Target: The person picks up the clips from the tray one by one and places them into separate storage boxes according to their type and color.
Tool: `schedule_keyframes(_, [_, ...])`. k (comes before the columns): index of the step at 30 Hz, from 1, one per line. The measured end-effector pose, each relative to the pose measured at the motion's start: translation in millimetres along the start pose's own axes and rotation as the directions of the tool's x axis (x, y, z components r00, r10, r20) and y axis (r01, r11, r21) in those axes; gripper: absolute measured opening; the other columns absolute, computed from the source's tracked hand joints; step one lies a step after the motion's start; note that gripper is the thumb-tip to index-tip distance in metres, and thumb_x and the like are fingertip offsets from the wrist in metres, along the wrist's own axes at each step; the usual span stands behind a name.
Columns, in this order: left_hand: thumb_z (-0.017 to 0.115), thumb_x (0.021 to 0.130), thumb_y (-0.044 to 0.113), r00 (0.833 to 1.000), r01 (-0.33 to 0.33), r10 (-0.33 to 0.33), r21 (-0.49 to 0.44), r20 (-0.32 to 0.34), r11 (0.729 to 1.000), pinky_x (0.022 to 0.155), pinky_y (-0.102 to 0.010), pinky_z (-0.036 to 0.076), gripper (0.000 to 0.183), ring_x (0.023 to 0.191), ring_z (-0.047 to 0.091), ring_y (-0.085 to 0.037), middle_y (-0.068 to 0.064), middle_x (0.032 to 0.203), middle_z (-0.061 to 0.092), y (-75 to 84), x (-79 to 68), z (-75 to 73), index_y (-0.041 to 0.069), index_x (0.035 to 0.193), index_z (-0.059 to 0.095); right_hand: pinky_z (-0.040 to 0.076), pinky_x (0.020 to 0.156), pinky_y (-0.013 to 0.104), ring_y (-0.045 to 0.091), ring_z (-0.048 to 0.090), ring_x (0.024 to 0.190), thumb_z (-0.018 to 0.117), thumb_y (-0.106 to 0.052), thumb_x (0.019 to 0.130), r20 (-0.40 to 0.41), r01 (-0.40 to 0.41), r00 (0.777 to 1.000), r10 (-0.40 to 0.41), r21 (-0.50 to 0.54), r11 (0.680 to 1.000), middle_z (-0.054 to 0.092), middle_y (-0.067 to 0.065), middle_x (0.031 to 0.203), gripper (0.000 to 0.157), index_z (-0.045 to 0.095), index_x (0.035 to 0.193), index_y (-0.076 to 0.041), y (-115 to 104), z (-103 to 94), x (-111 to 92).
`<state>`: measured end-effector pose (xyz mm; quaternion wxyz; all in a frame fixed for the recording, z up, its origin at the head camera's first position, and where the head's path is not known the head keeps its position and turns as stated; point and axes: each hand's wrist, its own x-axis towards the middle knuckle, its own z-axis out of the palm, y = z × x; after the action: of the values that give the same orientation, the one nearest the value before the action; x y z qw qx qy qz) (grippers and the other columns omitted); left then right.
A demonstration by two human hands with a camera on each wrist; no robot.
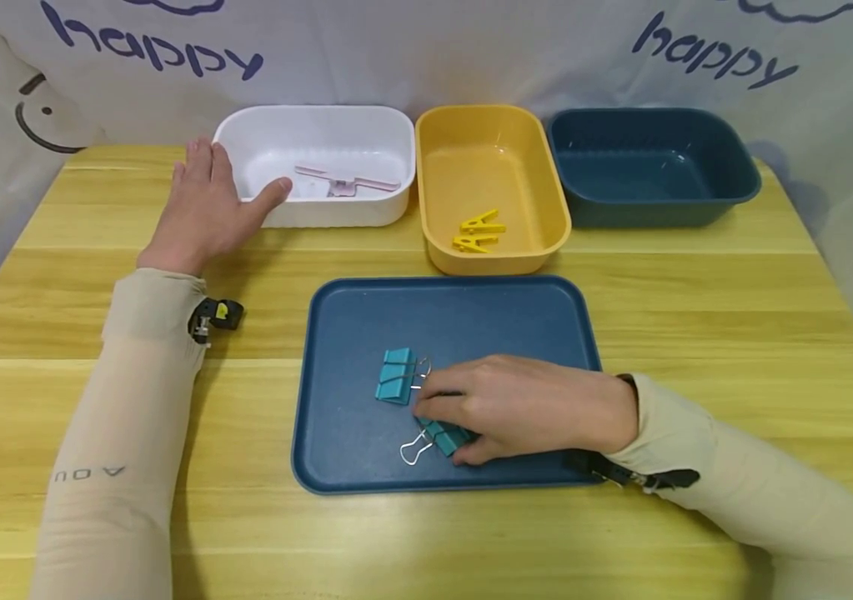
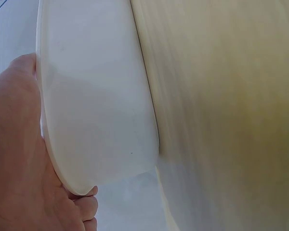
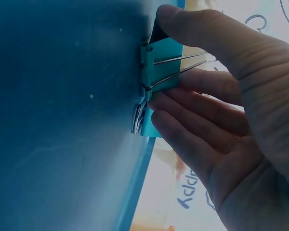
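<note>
My right hand point(image 1: 519, 408) reaches down over the blue tray point(image 1: 351, 450). Its thumb and fingers pinch a teal binder clip point(image 1: 446, 435), whose wire handle sticks out to the left. In the right wrist view the thumb is at one edge of that clip point(image 3: 164, 60) and the fingers are at the other. A second teal binder clip point(image 1: 396, 377) lies on the tray just beyond the fingers. My left hand point(image 1: 204, 204) rests against the left end of the white bin point(image 1: 336, 214), thumb over its front rim and fingers extended along its side.
Inside the white bin lies a thin pink item point(image 1: 343, 182). The yellow bin point(image 1: 494, 265) beside it holds two yellow clips point(image 1: 480, 223). A dark teal bin point(image 1: 651, 215) stands at the right. All sit on a wooden table point(image 1: 734, 308) before a printed cloth point(image 1: 426, 50).
</note>
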<state>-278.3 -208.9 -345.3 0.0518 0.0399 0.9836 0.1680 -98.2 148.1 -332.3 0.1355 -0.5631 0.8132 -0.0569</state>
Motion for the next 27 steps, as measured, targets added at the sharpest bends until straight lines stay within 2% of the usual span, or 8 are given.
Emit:
schedule_keyframes(19, [0.026, 0.096, 0.080, 1.000, -0.004, 0.004, -0.004, 0.001, 1.000, 0.134, -0.054, -0.011, 0.115, 0.161, -0.020, -0.040, -0.025, 0.169, -0.022, -1.5, -0.4, 0.3, -0.008, 0.159, -0.015, 0.061, 0.102, 0.032, 0.016, 0.064, 0.130, 0.077, -0.039, 0.093, -0.005, 0.022, 1.000, -0.022, -0.004, 1.000, 0.066, 0.001, 0.140, 0.056, 0.065, 0.140, -0.010, -0.1, -0.9, -0.2])
schedule_keyframes(27, [0.026, 0.096, 0.080, 1.000, -0.005, 0.005, 0.007, 0.002, 1.000, 0.134, -0.055, -0.010, 0.116, 0.161, -0.019, -0.041, -0.025, 0.170, -0.021, -0.1, -0.6, 0.4, -0.007, 0.160, -0.015, 0.061, 0.102, 0.032, 0.016, 0.065, 0.129, 0.076, -0.040, 0.094, -0.051, 0.042, 0.998, -0.044, -0.045, 0.998, 0.067, 0.001, 0.139, 0.056, 0.065, 0.139, -0.011, -0.9, -5.7, -5.0])
